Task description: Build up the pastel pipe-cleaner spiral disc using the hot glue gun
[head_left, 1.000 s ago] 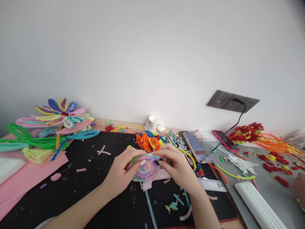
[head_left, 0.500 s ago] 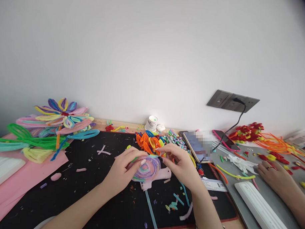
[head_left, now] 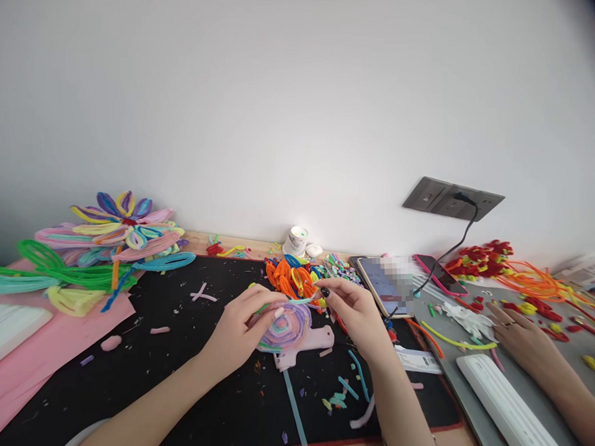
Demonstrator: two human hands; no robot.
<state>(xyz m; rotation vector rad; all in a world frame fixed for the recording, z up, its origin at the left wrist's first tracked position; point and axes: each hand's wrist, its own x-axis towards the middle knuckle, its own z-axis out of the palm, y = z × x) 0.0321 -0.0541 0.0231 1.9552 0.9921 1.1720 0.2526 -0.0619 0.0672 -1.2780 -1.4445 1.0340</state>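
A round coil of pastel pipe cleaners (head_left: 286, 327) is pinched at its left side by my left hand (head_left: 250, 325). Beneath the coil lies a pale pink glue gun (head_left: 317, 339), with a translucent glue stick (head_left: 295, 405) reaching toward the front edge. My right hand (head_left: 346, 306) pinches the free end of a light-coloured pipe cleaner (head_left: 303, 301) that runs along the coil's upper edge. Just behind the coil sit orange pipe cleaner loops (head_left: 284, 277).
Multicoloured pipe cleaner flowers (head_left: 126, 226) and pink sheets (head_left: 72, 341) are at left. A phone (head_left: 380, 282) lies behind my right hand. Another person's hand (head_left: 519, 335) rests on the grey surface at right, near a white device (head_left: 503, 398). Scraps litter the black mat (head_left: 196, 408).
My right hand has shifted slightly right, away from the coil, and the light strand now stretches between them. The other person's hand has moved slightly left, its fingers more spread.
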